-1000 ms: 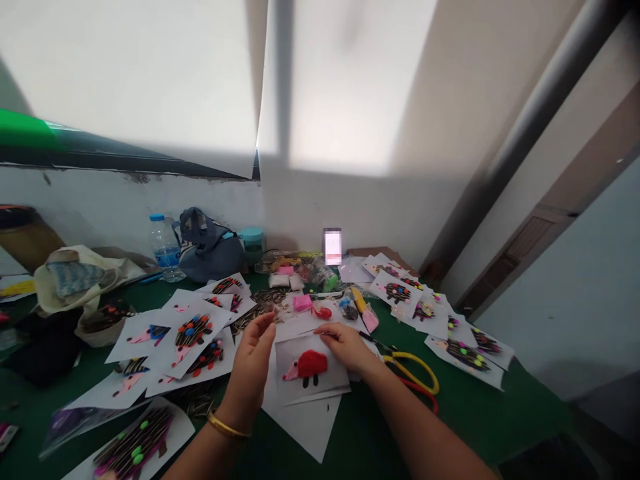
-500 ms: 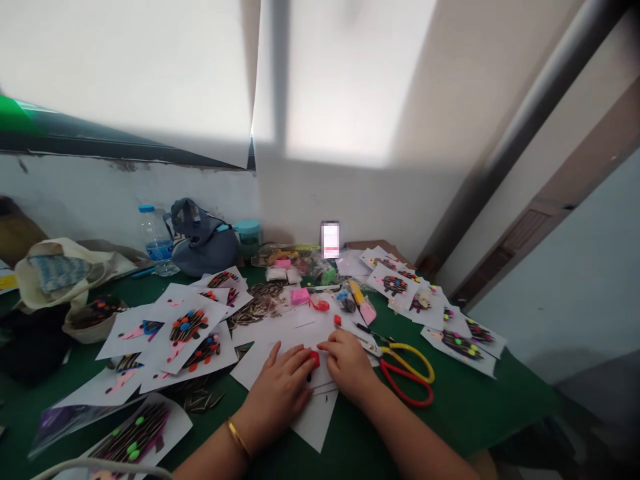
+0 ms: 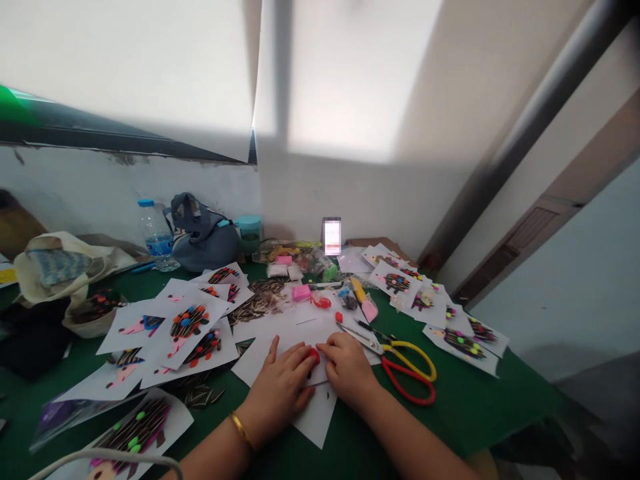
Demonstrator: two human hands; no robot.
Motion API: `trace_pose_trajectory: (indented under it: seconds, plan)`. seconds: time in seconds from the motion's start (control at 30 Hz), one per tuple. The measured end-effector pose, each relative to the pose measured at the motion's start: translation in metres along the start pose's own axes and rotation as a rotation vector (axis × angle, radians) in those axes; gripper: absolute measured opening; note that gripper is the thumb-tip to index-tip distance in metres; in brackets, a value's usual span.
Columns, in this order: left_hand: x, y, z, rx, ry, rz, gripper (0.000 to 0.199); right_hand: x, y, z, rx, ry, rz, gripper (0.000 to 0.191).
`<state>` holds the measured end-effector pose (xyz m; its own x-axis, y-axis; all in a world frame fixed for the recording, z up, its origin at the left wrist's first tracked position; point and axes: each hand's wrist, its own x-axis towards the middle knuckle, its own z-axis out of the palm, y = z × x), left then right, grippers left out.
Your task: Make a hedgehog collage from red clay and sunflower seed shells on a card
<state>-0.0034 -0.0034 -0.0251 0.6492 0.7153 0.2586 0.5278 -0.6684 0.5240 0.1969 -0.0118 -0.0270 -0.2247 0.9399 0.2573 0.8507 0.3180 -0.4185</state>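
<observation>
A small lump of red clay (image 3: 314, 355) lies on white paper (image 3: 320, 417) between my two hands. My left hand (image 3: 283, 377) rests palm down on the paper, its fingers stretched out and a fingertip at the red lump. From the right, my right hand (image 3: 350, 365) comes close to the same lump, its index finger extended and the other fingers curled under. What those curled fingers may hold is hidden. A smaller red piece (image 3: 339, 317) sits beyond my right hand, by the tip of the scissors (image 3: 407, 367) with red and yellow handles.
Cards with seed-covered hedgehogs (image 3: 187, 323) pile up at left, and more cards (image 3: 463, 343) spread at right. Loose sunflower seeds (image 3: 260, 300), pink clay (image 3: 301, 293) and a yellow-and-pink piece (image 3: 365, 300) lie ahead. A phone (image 3: 332, 237), bottle (image 3: 159, 240) and bag (image 3: 205, 237) stand behind.
The view has shifted slightly. My hands stay around the red clay lump, with only small finger movements; the lump now looks rounder.
</observation>
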Motion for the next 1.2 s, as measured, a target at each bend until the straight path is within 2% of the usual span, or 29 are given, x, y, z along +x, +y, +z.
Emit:
trace_pose_trajectory:
  seconds: [0.37,0.6,0.83,1.0,1.2]
  plan:
    - [0.001,0.008,-0.004,0.313,-0.077,0.013,0.053,0.002,-0.005,-0.001,-0.013,-0.066,0.012,0.046]
    - [0.002,0.007,-0.003,0.27,-0.059,-0.002,0.056,0.004,-0.006,-0.001,-0.038,-0.074,0.024,0.051]
    - [0.002,-0.006,-0.004,0.19,0.072,-0.072,0.064,0.007,-0.01,-0.001,-0.072,-0.115,0.021,0.05]
    - [0.0,-0.017,-0.007,0.227,0.045,-0.132,0.078,0.009,-0.01,-0.002,-0.08,-0.138,0.023,0.054]
    - [0.0,-0.013,-0.005,0.261,0.015,-0.14,0.082,0.012,-0.012,-0.001,-0.08,-0.145,0.033,0.053]
